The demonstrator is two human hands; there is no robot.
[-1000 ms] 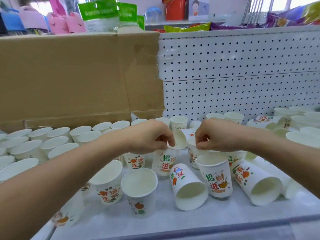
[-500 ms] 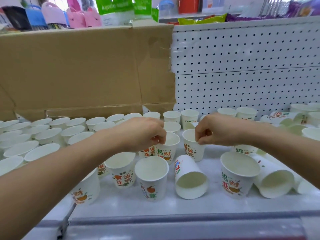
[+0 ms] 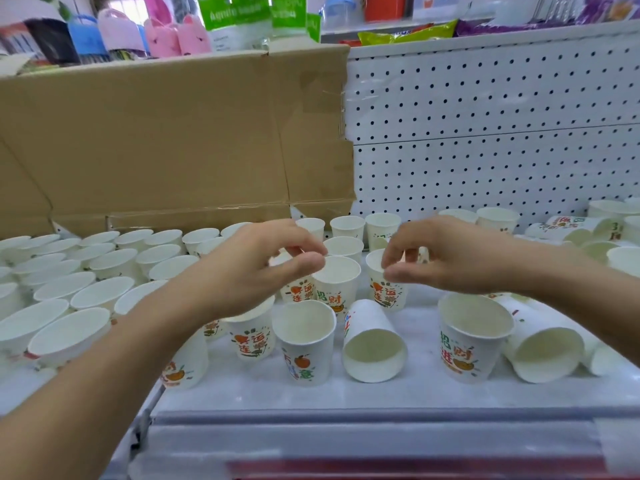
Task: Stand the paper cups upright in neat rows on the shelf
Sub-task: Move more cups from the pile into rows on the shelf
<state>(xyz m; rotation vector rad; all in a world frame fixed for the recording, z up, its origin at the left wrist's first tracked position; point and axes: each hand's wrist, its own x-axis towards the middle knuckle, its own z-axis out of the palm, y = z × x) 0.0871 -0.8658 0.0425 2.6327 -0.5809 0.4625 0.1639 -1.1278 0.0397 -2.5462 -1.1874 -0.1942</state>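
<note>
Shelf [image 3: 346, 396]: rims just released, cups [image 3: 337, 285] stood upright; left hand [image 3: 256, 271], right hand [image 3: 450, 261] loosened, empty; tipped cup [image 3: 374, 344] left for righting.

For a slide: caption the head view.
Left hand and right hand poised over upright paper cups on the shelf; tipped cups lie nearer.

I see a bright, soft and even light, without glare. The white printed paper cups [image 3: 304, 341] give only pale shadows on the grey shelf board [image 3: 263, 389]. On the left hand [image 3: 263, 268] and the right hand [image 3: 446, 258] the fingertips are smeared by motion. The wide lens bends the white perforated back panel [image 3: 485, 133] at the edges, and the colourful goods [image 3: 239, 19] on top look soft.
</note>
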